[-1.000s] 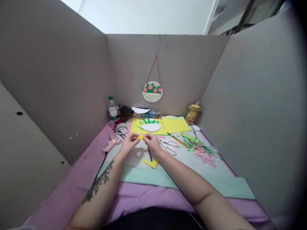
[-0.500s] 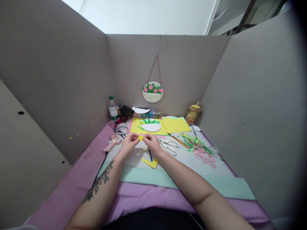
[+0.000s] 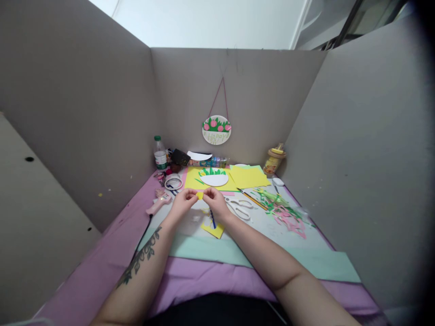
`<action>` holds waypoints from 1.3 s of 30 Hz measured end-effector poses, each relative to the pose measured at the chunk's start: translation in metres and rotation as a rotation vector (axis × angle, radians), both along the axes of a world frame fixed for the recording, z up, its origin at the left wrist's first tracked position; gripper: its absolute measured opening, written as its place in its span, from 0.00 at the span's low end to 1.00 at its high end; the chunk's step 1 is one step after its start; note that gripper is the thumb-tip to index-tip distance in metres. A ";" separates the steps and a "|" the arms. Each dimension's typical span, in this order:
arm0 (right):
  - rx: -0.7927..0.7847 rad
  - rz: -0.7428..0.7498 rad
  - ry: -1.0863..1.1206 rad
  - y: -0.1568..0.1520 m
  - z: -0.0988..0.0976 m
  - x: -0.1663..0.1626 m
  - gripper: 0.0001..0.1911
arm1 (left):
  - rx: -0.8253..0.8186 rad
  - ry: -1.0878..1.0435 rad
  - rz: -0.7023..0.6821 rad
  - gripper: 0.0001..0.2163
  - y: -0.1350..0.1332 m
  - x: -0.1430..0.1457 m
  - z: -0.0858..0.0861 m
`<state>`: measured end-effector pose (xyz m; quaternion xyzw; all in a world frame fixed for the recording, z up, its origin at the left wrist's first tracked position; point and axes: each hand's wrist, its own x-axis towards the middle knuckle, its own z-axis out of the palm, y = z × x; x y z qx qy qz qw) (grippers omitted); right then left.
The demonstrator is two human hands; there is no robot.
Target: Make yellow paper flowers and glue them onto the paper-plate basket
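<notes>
Both the left hand and the right hand are busy, fingers pinching a small yellow piece between them! Just beyond, at one o'clock, the white plate already carries green leaves, but this piece isn't on it yet.

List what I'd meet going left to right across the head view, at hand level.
Pink glue gun → left hand → small yellow piece → right hand → white scissors → paper scraps.
</notes>
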<state>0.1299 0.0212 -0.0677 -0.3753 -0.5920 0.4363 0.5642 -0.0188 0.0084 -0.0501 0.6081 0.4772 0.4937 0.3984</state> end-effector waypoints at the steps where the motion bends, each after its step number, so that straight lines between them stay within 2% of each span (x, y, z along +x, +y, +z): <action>1: 0.010 0.003 0.004 0.000 0.000 0.000 0.06 | -0.001 0.000 0.000 0.11 0.000 0.000 0.000; 6: 0.042 -0.003 -0.002 0.001 -0.002 0.001 0.06 | 0.000 0.007 -0.001 0.11 -0.002 0.000 0.002; 12: -0.047 0.064 0.008 -0.001 0.002 0.000 0.07 | 0.040 -0.005 0.020 0.10 0.001 0.001 0.000; 16: -0.076 0.042 -0.009 -0.002 0.005 0.001 0.07 | 0.040 -0.008 0.043 0.10 0.003 0.000 -0.001; 23: -0.057 0.020 -0.072 -0.004 0.005 0.001 0.06 | 0.125 0.147 0.093 0.08 -0.004 0.002 0.007; 28: -0.053 0.026 -0.088 -0.005 0.007 0.001 0.06 | 0.142 0.196 0.074 0.08 -0.009 0.003 0.011; 39: -0.111 0.055 -0.038 -0.003 0.008 0.001 0.10 | 0.254 0.313 0.128 0.09 -0.006 0.002 0.004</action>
